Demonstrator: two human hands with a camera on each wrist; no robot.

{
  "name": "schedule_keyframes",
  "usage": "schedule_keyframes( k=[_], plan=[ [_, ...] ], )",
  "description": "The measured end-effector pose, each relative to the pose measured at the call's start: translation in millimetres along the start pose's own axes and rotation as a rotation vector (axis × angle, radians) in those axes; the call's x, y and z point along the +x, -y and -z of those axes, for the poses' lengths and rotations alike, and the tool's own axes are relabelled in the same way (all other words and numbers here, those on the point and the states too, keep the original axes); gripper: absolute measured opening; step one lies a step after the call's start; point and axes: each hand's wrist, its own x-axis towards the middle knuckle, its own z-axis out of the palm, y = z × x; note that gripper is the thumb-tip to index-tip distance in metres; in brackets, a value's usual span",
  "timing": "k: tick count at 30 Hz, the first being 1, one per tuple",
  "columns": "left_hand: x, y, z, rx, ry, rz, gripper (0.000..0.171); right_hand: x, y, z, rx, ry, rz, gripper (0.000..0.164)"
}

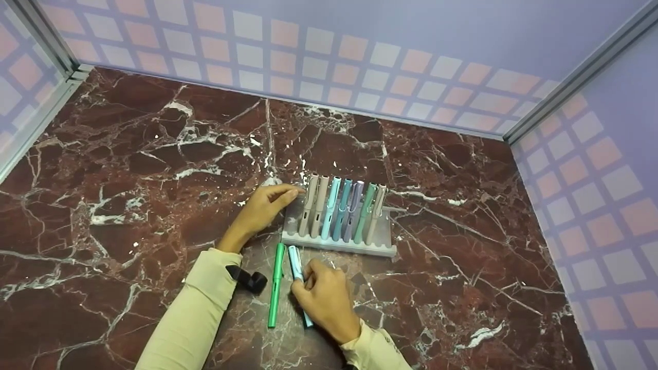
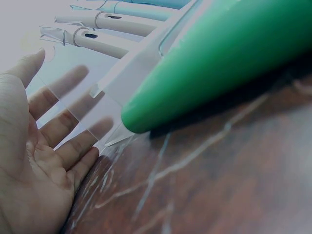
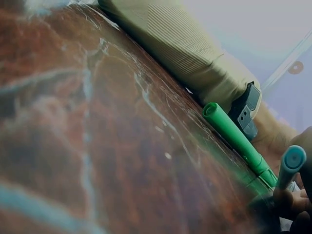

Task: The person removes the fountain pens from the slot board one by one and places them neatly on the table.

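My left hand (image 1: 261, 208) is at the left edge of a clear pen stand (image 1: 339, 247), its thumb in front and its fingers (image 2: 61, 127) showing through the clear panel from behind. Several capped pens stand in a row there: beige, light blue, teal, purple, green and taupe. My right hand (image 1: 329, 295) pinches a light blue pen (image 1: 295, 259) between thumb and fingers, in front of the stand's left end. In the right wrist view this blue pen (image 3: 294, 158) points its end at the camera. A bright green pen (image 1: 276, 288) lies on the table to its left.
The table (image 1: 462, 246) is dark red marble with white veins. Patterned panels (image 1: 329, 61) close it in at the back and both sides. A black wrist mount (image 1: 249, 280) sits on the left sleeve, close to the green pen.
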Motion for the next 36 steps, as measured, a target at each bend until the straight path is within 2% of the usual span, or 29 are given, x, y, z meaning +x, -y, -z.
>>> schedule_keyframes(
  k=[14,26,36],
  plan=[
    [-0.4,-1.6,-0.4,0.000,-0.004,0.001,0.028,-1.4,-0.6,-2.2,-0.142,-0.013,0.088,0.021],
    [1.6,-1.5,-0.5,0.018,0.006,0.045,0.029,-2.6,0.9,0.5,-0.193,0.054,0.119,0.032],
    [0.0,-0.1,1.1,0.027,-0.001,-0.001,0.028,-2.8,-1.7,0.1,-0.193,0.069,0.156,0.036]
  ],
)
